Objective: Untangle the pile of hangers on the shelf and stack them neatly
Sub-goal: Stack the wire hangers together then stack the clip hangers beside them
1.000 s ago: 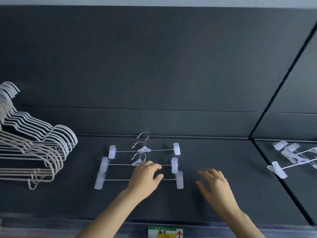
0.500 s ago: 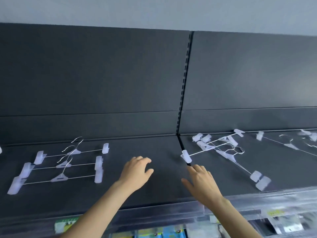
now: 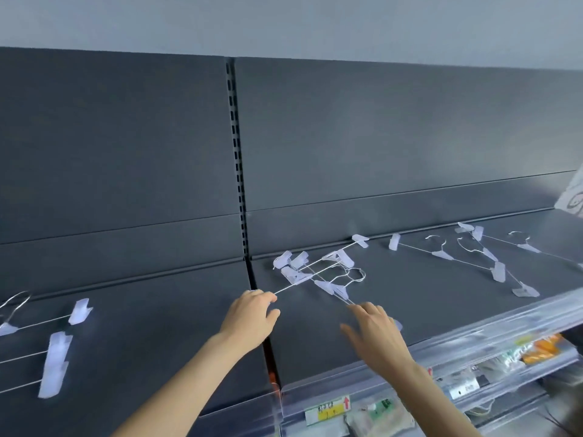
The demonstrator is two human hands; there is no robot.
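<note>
Both hands have slid right, onto the tangled hangers at centre frame. Our left hand curls its fingers round the near end of one wire bar, clamped on it. Our right hand is spread loose, fingertips at another wire. On the matte dark shelf we see thin metal wire, curled hooks and frosted white plastic clips. Lower left, neat hangers lie parallel. Upper right, loose hangers sprawl. Behind the clear plastic rail at lower right sit blurred packets.
</note>
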